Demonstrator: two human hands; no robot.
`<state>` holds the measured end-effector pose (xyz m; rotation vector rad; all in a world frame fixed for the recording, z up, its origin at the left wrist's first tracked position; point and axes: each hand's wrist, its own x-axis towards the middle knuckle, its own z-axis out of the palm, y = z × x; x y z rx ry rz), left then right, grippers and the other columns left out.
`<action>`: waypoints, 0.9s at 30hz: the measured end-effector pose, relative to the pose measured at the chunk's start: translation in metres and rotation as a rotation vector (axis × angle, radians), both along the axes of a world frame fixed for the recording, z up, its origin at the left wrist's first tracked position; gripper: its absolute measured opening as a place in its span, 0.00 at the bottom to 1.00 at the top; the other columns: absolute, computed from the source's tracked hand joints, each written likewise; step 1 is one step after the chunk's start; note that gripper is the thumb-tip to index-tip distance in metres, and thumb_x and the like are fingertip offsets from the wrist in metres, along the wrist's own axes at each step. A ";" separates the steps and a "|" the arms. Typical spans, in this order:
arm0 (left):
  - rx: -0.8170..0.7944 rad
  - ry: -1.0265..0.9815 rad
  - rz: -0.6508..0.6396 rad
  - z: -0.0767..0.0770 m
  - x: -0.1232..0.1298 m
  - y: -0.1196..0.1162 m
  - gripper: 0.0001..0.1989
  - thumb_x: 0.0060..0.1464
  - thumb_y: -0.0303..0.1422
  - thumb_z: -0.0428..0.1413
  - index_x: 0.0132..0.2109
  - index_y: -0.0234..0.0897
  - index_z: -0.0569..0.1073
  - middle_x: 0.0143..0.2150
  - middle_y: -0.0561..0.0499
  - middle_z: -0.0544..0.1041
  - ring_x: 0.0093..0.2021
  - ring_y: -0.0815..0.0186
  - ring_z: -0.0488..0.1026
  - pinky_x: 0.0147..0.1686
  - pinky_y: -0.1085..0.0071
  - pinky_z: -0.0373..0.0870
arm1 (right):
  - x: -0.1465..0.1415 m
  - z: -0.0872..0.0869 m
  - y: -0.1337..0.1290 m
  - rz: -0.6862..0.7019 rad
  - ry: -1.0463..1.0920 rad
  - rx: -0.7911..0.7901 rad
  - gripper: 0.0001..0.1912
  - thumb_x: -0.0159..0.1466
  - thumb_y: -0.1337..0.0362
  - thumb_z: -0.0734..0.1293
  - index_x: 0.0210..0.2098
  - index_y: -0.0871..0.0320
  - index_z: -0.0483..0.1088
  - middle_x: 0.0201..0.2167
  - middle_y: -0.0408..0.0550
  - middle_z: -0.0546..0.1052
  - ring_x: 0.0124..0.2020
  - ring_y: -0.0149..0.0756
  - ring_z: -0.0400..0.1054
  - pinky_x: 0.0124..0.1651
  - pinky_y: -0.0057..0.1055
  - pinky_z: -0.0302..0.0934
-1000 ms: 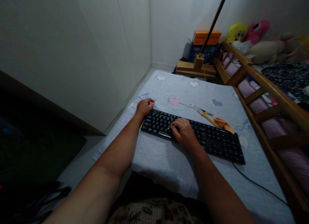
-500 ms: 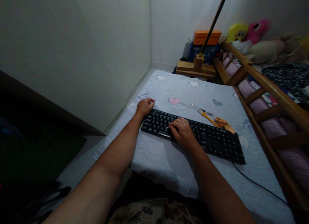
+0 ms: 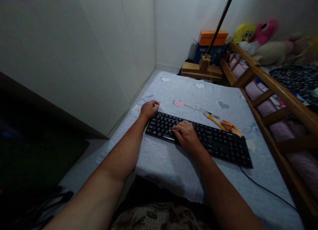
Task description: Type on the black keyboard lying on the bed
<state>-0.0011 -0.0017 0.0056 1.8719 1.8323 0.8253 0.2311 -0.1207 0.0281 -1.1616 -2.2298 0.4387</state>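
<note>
A black keyboard [image 3: 218, 149] lies at a slant on the cloth-covered table. At its back left corner is my left hand [image 3: 149, 109], its fingers curled in and its palm side against the keyboard's edge. My right hand [image 3: 186, 134] rests over the middle keys with thumb and fingers drawn together. Whatever is between those fingertips is too small or hidden to make out. Behind the keyboard lie a brush with a yellow handle [image 3: 215, 121], a thin metal tool [image 3: 202, 109], a slim stick [image 3: 190, 107] and a crumpled orange cloth [image 3: 231, 127].
A pale blue quilted cover with hearts [image 3: 198, 94] spreads over the table. The keyboard's cable [image 3: 268, 190] runs off to the right. A wooden bed rail [image 3: 273, 87] borders the right side and a pale cabinet [image 3: 106, 58] the left. Behind stand a pole [image 3: 221, 21] and boxes [image 3: 212, 38].
My right hand has shifted very slightly to the left over the keys. My left hand and the keyboard stay where they were.
</note>
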 end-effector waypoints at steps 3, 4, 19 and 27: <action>0.002 -0.004 -0.001 0.000 0.000 0.000 0.15 0.57 0.36 0.52 0.44 0.37 0.81 0.30 0.50 0.78 0.32 0.64 0.71 0.35 0.70 0.64 | 0.000 0.000 0.000 -0.001 -0.005 0.002 0.09 0.68 0.68 0.64 0.35 0.55 0.76 0.35 0.49 0.80 0.42 0.42 0.67 0.50 0.42 0.56; 0.002 -0.005 0.000 0.000 0.000 0.001 0.15 0.57 0.36 0.52 0.44 0.37 0.81 0.30 0.50 0.78 0.32 0.64 0.71 0.35 0.70 0.64 | 0.000 0.001 -0.001 0.002 -0.003 0.002 0.09 0.68 0.68 0.65 0.35 0.55 0.76 0.35 0.49 0.80 0.42 0.42 0.67 0.50 0.42 0.56; 0.004 0.003 0.006 0.001 0.001 -0.001 0.15 0.57 0.36 0.53 0.44 0.37 0.81 0.32 0.50 0.78 0.34 0.63 0.72 0.36 0.70 0.65 | -0.003 0.006 -0.006 0.067 0.014 -0.010 0.09 0.67 0.68 0.64 0.32 0.56 0.75 0.31 0.47 0.78 0.39 0.40 0.67 0.50 0.40 0.56; -0.001 -0.004 0.005 0.001 0.000 0.000 0.15 0.57 0.36 0.53 0.44 0.37 0.81 0.31 0.50 0.78 0.34 0.63 0.72 0.36 0.70 0.65 | -0.001 0.003 -0.003 0.004 0.010 0.014 0.09 0.68 0.68 0.64 0.34 0.55 0.76 0.34 0.48 0.79 0.41 0.41 0.68 0.50 0.41 0.57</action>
